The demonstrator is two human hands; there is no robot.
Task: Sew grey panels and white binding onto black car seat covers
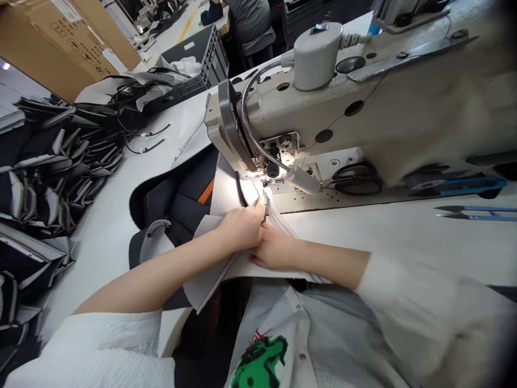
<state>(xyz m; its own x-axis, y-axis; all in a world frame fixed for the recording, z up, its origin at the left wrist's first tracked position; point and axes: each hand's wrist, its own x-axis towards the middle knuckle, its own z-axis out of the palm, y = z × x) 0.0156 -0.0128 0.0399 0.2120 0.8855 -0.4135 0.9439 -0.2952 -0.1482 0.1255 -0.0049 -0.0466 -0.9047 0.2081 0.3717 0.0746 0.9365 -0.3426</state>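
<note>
Under the needle area of a sewing machine (274, 171) lies a dark padded cover (188, 188) with an orange stripe and a light grey fabric backing (222, 186). My left hand (242, 225) is closed in a pinch on the grey fabric edge, just in front of the presser foot. Right beside it, my right hand (277, 248) has its fingers curled at the white piping strip (278, 218) that runs down to the table edge. A thin dark metallic piece shows between the hands, too small to name. My right fingertips are partly hidden.
Black-handled scissors (358, 178) and blue-handled snips (480, 213) lie right of the needle. Stacked dark cut pieces (52, 161) crowd the left side. Behind stand a grey crate (197, 59) and a cardboard box (68, 43). A person (250, 21) sits farther back.
</note>
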